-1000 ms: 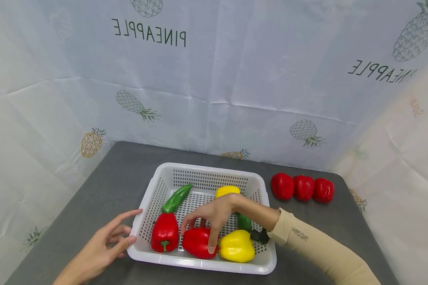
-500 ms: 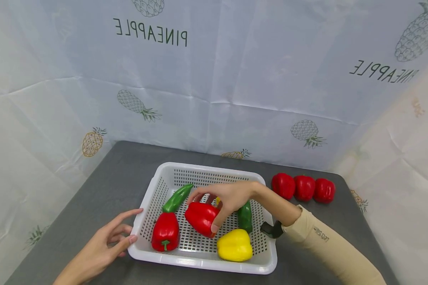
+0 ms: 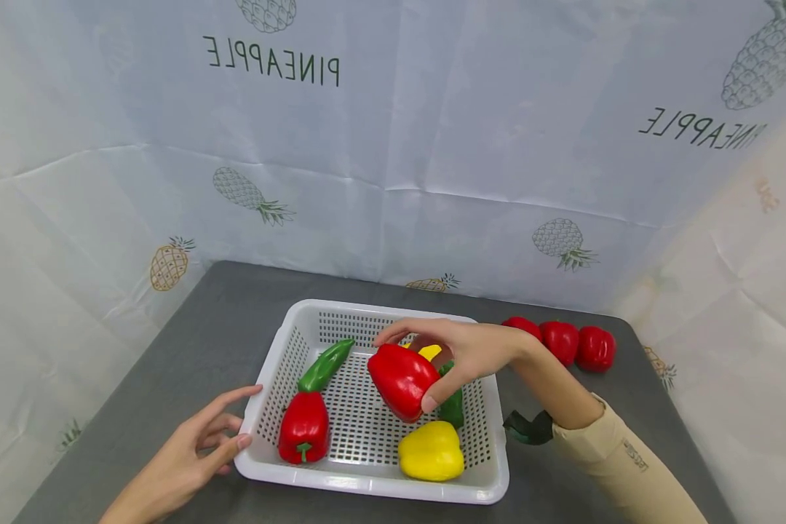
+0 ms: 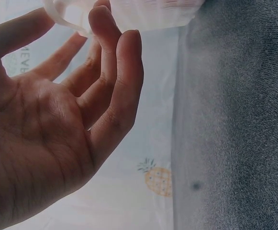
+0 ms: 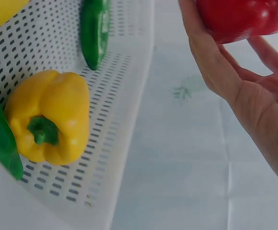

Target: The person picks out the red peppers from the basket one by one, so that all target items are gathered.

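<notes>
A red pepper (image 3: 401,380) was grasped between the thumb and fingers of the right hand (image 3: 471,351) and held, tilted, above the white basket (image 3: 360,482). The basket's left rim was touched by the fingertips of the left hand (image 3: 186,455), whose fingers were relaxed, with nothing grasped. In the basket, a second red pepper (image 3: 303,429) was laid at the near left, just below a green chilli (image 3: 326,365). A yellow pepper (image 3: 431,451) was placed at the near right; behind it, a dark green vegetable (image 3: 453,409) and a yellow item (image 3: 430,351) were partly hidden. To the right, three red peppers (image 3: 560,342) were lined up on the grey desk (image 3: 236,306)
</notes>
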A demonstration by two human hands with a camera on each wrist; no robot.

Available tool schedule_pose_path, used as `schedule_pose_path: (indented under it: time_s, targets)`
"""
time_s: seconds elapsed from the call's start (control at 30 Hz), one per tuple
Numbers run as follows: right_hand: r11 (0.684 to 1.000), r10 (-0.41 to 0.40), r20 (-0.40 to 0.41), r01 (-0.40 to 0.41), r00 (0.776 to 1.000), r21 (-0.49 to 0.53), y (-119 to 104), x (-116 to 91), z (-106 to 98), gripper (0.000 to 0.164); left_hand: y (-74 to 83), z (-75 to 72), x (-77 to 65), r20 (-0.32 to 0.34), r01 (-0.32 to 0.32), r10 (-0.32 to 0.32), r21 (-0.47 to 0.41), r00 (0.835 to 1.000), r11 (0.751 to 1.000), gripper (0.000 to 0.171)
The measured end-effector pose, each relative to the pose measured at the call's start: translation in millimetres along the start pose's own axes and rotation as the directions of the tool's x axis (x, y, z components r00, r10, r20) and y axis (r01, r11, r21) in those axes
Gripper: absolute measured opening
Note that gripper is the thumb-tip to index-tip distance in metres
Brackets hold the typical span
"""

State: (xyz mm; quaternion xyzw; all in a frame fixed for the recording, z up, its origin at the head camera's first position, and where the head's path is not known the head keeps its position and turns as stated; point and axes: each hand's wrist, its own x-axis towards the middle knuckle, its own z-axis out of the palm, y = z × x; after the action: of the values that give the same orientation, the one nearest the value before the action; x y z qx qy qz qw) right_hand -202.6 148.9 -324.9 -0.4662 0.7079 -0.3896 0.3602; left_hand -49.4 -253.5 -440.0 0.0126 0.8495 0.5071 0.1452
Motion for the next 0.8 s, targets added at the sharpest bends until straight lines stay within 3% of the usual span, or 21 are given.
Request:
schedule_pose_path:
  time_s: [0.33, 0.53, 0.8]
  targets:
    - [0.998, -0.053, -0.13, 0.057, 0.99, 0.028, 1, -35, 1, 0.083, 0.9, -0.2, 1.4, -0.005, 0.048, -0.048, 0.019, 0.999, 0.999, 0.079]
    - [0.997, -0.078, -0.181, 0.078, 0.98, -0.006, 4, -56, 1, 0.086, -0.3, 0.7, 1.1, -0.011, 0.075, -0.075, 0.011, 0.997, 0.997, 0.079]
    - [0.999, -0.054, -0.265, 0.052, 0.963, -0.017, 9, -76, 5, 0.085, -1.9, -0.1, 1.0, 0.006, 0.05, -0.05, 0.004, 0.999, 0.999, 0.08]
